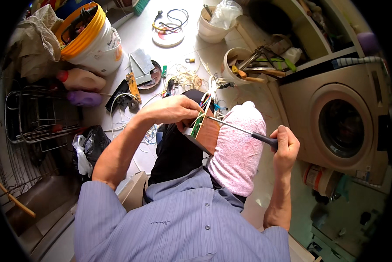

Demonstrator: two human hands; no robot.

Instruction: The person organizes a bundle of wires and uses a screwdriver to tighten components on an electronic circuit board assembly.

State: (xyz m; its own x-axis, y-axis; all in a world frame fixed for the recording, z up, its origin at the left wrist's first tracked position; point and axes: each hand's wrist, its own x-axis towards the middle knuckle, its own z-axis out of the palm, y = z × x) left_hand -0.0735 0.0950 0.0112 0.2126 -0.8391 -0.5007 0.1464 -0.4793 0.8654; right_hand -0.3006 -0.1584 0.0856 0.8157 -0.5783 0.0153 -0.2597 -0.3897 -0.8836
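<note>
My left hand (pixel 175 109) is closed on the upper left side of an open box-shaped device (pixel 210 134) with a reddish-brown panel, which rests over my lap. A green circuit board (pixel 197 125) shows along the device's open edge, and coloured wires (pixel 208 97) rise from its far end. In my right hand (pixel 287 146) is a screwdriver (pixel 263 139), gripped by its black handle. Its long thin shaft points left, and the tip meets the device's upper edge near my left fingers; exact contact is hard to tell. A pink towel (pixel 240 148) covers my right thigh.
Loose cables (pixel 188 80) and electronic parts lie on the floor ahead. A tool bucket (pixel 232 65) stands ahead to the right, near a washing machine (pixel 336 118). To the left are a yellow-rimmed bucket (pixel 100 56), plastic bottles (pixel 83 81) and a wire rack (pixel 43 115).
</note>
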